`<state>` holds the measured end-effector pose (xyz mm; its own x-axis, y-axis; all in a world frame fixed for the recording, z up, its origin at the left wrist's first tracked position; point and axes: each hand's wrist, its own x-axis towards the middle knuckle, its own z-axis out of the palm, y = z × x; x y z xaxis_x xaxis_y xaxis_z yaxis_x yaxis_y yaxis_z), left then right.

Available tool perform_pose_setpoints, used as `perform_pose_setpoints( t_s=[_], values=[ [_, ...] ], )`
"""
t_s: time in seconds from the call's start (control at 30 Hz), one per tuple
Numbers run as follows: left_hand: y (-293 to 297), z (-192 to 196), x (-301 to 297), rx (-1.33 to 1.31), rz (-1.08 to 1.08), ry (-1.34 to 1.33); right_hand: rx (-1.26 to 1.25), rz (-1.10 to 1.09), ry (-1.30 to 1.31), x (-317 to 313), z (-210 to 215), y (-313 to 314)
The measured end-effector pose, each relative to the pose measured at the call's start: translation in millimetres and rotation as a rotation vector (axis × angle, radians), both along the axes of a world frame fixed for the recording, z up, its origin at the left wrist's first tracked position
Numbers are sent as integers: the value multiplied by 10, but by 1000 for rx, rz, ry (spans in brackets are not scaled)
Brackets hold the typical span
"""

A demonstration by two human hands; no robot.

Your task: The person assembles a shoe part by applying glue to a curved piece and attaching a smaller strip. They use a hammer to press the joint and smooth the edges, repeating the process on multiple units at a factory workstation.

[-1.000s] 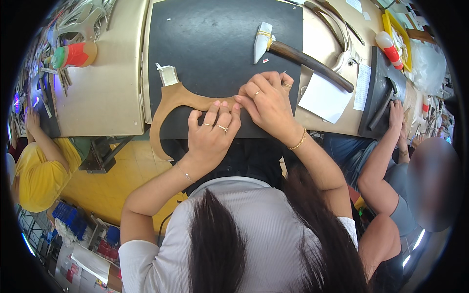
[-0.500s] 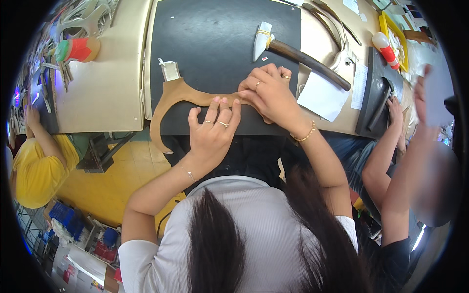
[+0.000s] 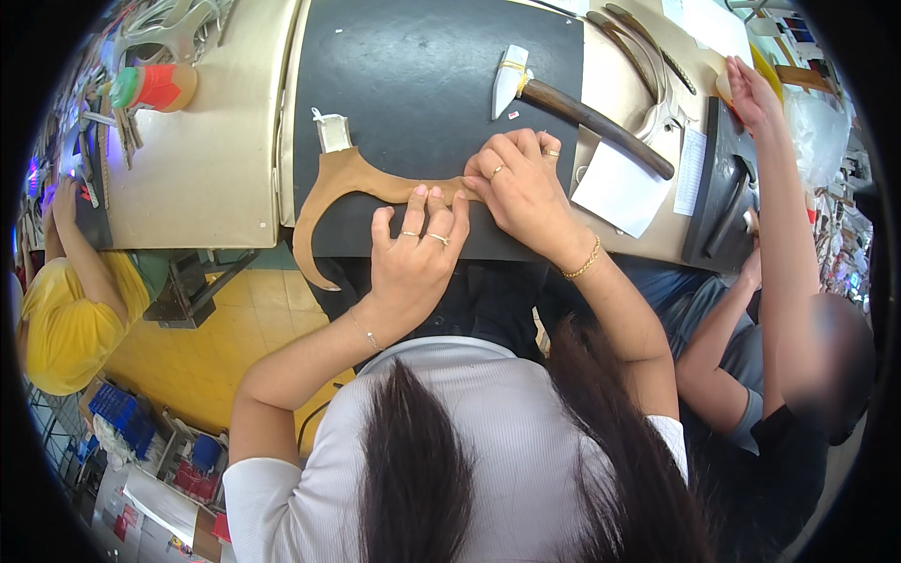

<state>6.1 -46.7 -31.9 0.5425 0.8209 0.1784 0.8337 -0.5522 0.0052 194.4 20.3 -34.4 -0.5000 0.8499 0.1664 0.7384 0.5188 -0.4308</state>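
Pinching tan piece (image 3: 328, 183) in right hand (image 3: 522, 188), left hand (image 3: 416, 263) loosely spread on it, green-capped bottle (image 3: 161, 87), contents unclear

free black mat (image 3: 413, 84) ahead, hammer (image 3: 593, 122) blocking right

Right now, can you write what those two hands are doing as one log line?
left hand: touching tan curved piece | right hand: pinching same piece | surface: black mat | nearby: hammer, lying untouched
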Motion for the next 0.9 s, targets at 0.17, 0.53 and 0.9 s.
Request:
perform_pose_setpoints(
  t_s=[0.17, 0.53, 0.9],
  values=[
    [-6, -26, -17, 12, -4, -15, 10, -3, -38, -20, 21, -9],
    [11, -14, 19, -5, 31, -81, -99, -81, 18, -32, 54, 12],
    [0, 110, -85, -195, -27, -175, -12, -58, 52, 16, 43, -43]
  ],
)
